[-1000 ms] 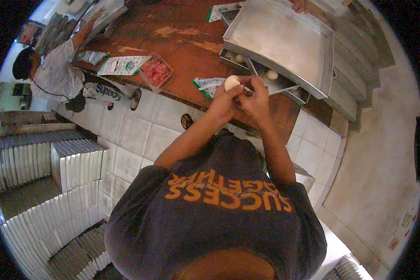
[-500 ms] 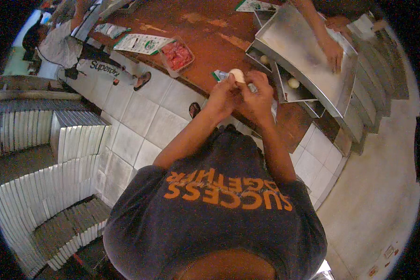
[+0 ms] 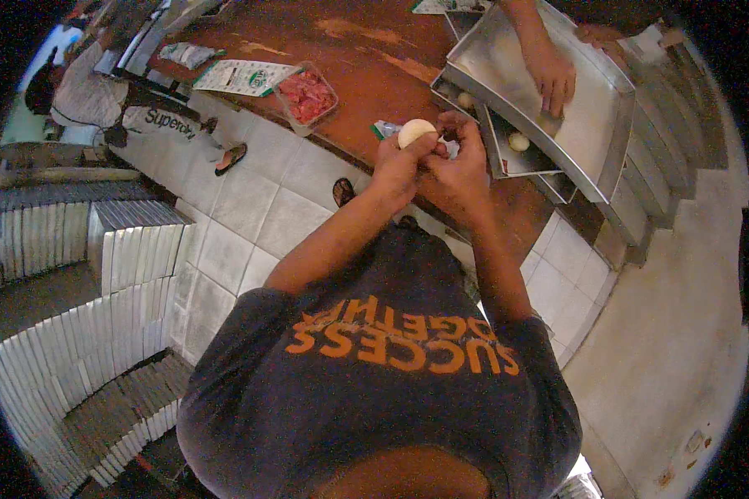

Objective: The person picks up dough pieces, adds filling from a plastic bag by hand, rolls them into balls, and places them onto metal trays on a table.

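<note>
In front of my chest, above the table's near edge, my left hand (image 3: 398, 170) pinches a round, pale piece that looks like dough (image 3: 414, 133). Its face is turned upward, fuller to view. Close beside it is my right hand (image 3: 458, 170), fingers curled and thumb near the piece. Whether those fingers grip anything is unclear; a whitish bit shows by them. Behind the hands lies a small green-and-white packet (image 3: 384, 129). Similar pale balls (image 3: 518, 141) sit on a lower metal tray (image 3: 499, 164) to the right.
A clear tub of red pieces (image 3: 308, 96) stands on the brown table (image 3: 374, 62), by a printed sheet (image 3: 241, 77) and a plastic bag (image 3: 190, 55). Another person's hand (image 3: 552, 79) reaches into a large metal tray (image 3: 612, 179). Stacked trays (image 3: 133, 249) fill the left; someone stands far left.
The pale piece has turned and now shows a wider round face in my left hand. My right fingers have lifted off its top. The other person's hand has moved left within the big tray.
</note>
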Demonstrator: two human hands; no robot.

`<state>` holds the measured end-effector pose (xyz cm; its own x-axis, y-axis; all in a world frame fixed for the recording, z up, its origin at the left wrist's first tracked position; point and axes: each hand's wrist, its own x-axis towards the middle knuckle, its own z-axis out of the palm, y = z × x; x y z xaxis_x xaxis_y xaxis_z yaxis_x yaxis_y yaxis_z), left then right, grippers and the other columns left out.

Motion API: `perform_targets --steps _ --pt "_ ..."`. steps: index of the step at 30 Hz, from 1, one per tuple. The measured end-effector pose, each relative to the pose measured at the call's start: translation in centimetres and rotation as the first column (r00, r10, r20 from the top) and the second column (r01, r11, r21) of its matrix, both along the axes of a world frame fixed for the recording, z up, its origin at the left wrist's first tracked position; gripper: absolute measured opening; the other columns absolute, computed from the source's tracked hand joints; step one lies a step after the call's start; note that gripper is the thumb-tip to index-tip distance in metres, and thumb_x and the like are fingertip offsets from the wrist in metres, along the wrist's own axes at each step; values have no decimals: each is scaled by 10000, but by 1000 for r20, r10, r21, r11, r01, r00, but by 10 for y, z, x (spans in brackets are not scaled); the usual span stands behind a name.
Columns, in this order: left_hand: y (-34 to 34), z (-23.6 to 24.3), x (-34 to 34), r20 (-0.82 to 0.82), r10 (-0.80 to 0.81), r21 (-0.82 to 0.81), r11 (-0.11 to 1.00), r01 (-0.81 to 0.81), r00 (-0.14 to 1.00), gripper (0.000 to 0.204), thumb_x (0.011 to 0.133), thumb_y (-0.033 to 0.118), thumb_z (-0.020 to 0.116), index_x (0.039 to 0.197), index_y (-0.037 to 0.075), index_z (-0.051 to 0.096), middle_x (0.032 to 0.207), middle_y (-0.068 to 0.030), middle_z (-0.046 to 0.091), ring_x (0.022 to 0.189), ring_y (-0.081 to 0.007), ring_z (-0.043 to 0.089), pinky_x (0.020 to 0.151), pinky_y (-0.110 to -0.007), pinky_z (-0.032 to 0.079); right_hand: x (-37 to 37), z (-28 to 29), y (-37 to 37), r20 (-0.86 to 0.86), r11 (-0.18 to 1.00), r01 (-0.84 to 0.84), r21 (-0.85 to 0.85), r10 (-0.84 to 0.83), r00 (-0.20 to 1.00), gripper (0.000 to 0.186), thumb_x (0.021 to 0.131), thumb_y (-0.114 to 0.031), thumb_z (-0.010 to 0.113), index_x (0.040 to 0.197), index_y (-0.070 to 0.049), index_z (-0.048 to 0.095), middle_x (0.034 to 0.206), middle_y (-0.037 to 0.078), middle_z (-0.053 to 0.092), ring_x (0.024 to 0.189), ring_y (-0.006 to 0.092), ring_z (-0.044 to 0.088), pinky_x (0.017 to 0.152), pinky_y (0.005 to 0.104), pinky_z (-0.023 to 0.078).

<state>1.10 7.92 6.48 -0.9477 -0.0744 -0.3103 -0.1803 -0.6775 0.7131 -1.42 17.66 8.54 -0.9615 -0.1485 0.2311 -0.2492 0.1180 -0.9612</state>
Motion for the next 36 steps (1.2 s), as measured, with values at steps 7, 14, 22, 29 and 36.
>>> perform_targets --steps 7,14,22,29,36 --pt "17 -16 -4 -24 -90 145 985 93 996 236 841 184 567 1023 46 509 914 -46 551 814 -155 547 698 -299 477 0 -25 26 -492 935 172 310 2 871 188 621 -56 633 794 -27 566 852 131 569 816 318 532 736 390 441" --pt "24 -27 -5 1 -139 178 975 137 990 255 860 216 545 1033 32 510 920 -48 555 834 -151 534 735 -283 448 2 -31 42 -469 933 241 266 -93 879 173 621 -66 627 783 -26 582 819 134 577 812 341 524 763 420 423" --pt "35 -26 -5 7 -131 261 957 125 991 232 865 187 535 1013 10 515 904 -52 563 826 -156 540 725 -297 457 1 -38 45 -591 921 299 248 -101 800 162 614 -52 614 772 -35 586 830 123 551 838 321 510 739 387 425" --pt "26 -10 -3 -15 -174 87 981 175 985 214 846 140 554 1014 12 515 951 -52 564 863 -166 551 769 -306 464 1 -12 46 -330 949 194 249 -106 938 140 649 48 595 758 -40 595 846 114 576 810 253 559 717 306 467" --pt "27 -7 -8 -44 -116 281 952 124 992 254 826 113 579 1051 22 504 974 -54 563 897 -174 553 781 -314 473 5 -7 30 -643 887 417 197 -203 738 147 624 37 621 750 -24 575 788 98 581 762 244 569 692 313 468"
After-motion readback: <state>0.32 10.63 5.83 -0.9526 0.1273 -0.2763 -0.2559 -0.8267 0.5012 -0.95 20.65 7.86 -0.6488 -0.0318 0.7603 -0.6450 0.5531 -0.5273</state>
